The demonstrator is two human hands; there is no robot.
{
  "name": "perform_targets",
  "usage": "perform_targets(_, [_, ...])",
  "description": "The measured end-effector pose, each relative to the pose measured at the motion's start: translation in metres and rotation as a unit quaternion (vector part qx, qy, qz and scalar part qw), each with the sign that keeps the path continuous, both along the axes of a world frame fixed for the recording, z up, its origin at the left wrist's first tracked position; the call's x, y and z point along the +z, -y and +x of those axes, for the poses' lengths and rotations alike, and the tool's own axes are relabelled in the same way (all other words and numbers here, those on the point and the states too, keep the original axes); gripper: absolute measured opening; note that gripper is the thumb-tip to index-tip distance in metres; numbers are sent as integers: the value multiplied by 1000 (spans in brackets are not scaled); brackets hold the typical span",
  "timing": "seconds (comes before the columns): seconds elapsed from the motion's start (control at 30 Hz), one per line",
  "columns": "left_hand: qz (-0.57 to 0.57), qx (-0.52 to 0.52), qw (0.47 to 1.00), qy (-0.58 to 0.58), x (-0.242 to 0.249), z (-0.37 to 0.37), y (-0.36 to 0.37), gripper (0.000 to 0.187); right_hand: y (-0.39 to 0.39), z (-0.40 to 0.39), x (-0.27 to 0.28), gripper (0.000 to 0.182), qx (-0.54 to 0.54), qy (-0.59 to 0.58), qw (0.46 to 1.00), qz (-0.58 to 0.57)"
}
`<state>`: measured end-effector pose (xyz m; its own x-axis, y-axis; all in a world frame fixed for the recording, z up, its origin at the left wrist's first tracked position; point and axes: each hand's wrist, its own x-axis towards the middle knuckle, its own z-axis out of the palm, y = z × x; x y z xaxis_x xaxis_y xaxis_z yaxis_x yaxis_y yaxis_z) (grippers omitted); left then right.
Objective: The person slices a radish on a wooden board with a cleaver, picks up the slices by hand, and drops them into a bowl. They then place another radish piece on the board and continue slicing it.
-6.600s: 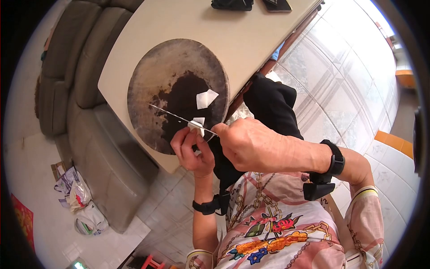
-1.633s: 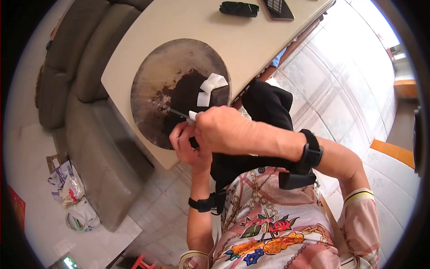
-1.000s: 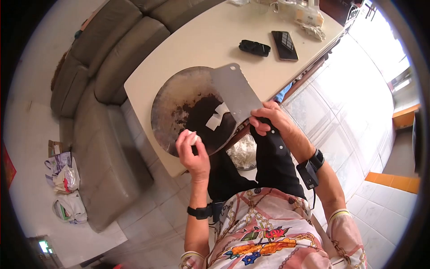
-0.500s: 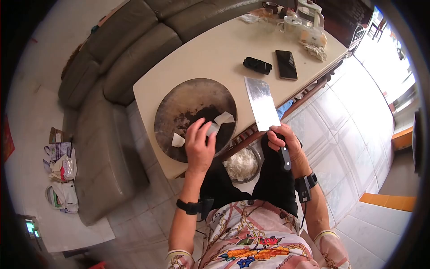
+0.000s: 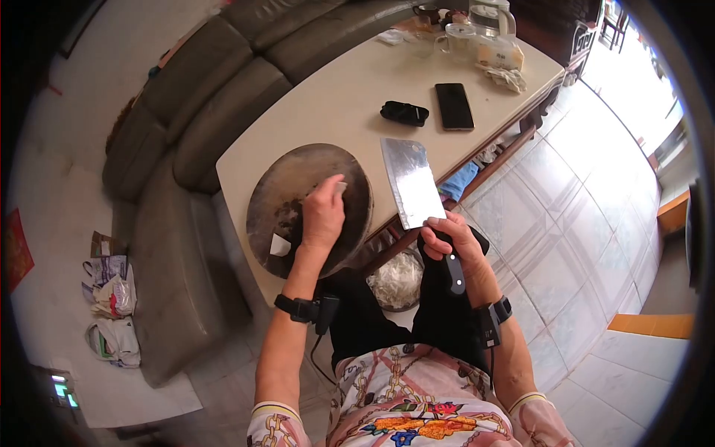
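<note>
My right hand [image 5: 460,242] is wrapped round the black handle of a cleaver [image 5: 414,183], with its broad blade pointing up and away over the table edge. My left hand [image 5: 325,212] is over the round wooden chopping board [image 5: 302,165], its fingers closed on a pale white piece [image 5: 340,187] that is mostly hidden. Another white chunk with flat sides [image 5: 280,245] lies on the board's near left part, beside my left wrist. Dark stains mark the wood around my fingers.
Between my knees on the floor stands a bowl [image 5: 398,287] of white shreds. The table [image 5: 335,97] also bears a phone [image 5: 454,106], a black case [image 5: 404,113], a tissue pack [image 5: 500,54] and a glass jug [image 5: 491,18]. A grey sofa [image 5: 216,97] curves behind.
My left hand has moved up the board and closed on a white piece. The cleaver stays in my right hand. The view has shifted slightly.
</note>
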<state>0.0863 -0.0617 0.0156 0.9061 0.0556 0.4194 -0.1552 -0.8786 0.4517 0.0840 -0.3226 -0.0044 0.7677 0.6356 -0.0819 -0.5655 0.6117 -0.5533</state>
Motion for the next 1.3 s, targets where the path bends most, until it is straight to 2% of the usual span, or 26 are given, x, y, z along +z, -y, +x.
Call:
perform_targets(0.03, [-75, 9, 997, -7, -16, 4, -15, 33, 2, 0, 0, 10, -2, -1, 1000, 4])
perform_targets(0.07, [-71, 7, 997, -9, -11, 3, -15, 33, 3, -1, 1, 10, -5, 1, 1000, -4])
perform_targets(0.1, [-260, 16, 964, -42, -7, -1, -15, 36, 4, -1, 1, 11, -6, 2, 1000, -11])
perform_targets(0.13, [-440, 26, 895, -74, -3, -7, -15, 38, 5, -2, 1, 11, -6, -1, 1000, -7])
perform_targets(0.17, [-481, 42, 871, -93, 8, -15, -13, 42, 5, -3, 2, 12, -10, -4, 1000, 0])
perform_targets(0.2, [-479, 43, 872, -94, 15, -23, -11, 42, 6, -3, 1, 12, -14, -8, 1000, 6])
perform_targets(0.27, [-558, 78, 820, -101, 21, -41, -11, 42, 7, -2, -4, 13, -14, -11, 1000, 13])
perform_targets(0.3, [-572, 73, 811, -98, 18, -50, -13, 39, 7, -1, -3, 14, -12, -3, 1000, 10])
perform_targets(0.47, [-569, 105, 813, -69, 6, -83, -15, 31, 1, -3, -1, 10, -27, -16, 999, -8])
perform_targets(0.67, [-516, 169, 839, -44, -11, -94, -20, 24, -1, -4, -4, 12, -11, 1, 1000, -10])
perform_targets(0.73, [-432, 166, 886, 15, -9, -91, -12, 17, -1, -5, -2, 12, -17, -10, 1000, -10])
perform_targets(0.93, [-357, 139, 920, 82, -14, -90, -20, 16, 0, -7, -1, 11, -28, -7, 999, -14])
perform_targets(1.07, [-389, 147, 906, 75, -17, -94, -23, 16, 1, -7, -5, 11, -25, 0, 999, -20])
perform_targets(1.17, [-358, 175, 912, 94, -19, -95, -27, 17, -1, -8, -3, 11, -22, 6, 1000, -19])
perform_targets(1.3, [-401, 191, 892, 89, -11, -101, -26, 19, -5, -11, 3, 17, -44, -1, 997, -58])
